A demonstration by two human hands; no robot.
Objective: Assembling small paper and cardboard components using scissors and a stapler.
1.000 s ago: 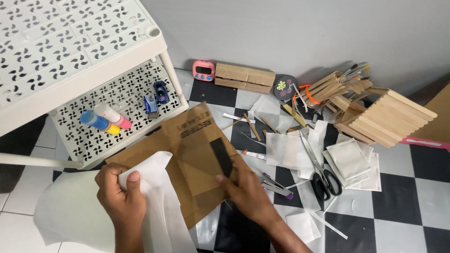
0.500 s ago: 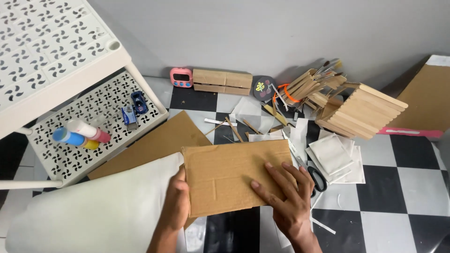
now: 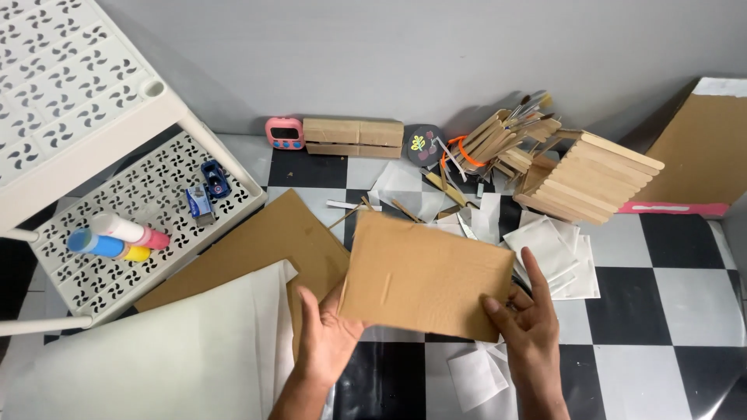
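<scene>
Between both hands, cardboard piece (image 3: 426,276), left hand (image 3: 328,336), right hand (image 3: 527,317) gripping its edges

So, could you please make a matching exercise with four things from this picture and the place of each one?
Things:
1. cardboard piece
2. pink timer
3. glue tubes
4. stick house

Places:
A. on the white rack's lower shelf
B. by the wall, left of the wooden block
C. held between both hands
D. on the floor, right of the brushes bundle

Pairs: 1-C, 2-B, 3-A, 4-D. The left hand holds the cardboard piece's left edge, the right hand its right corner.
</scene>
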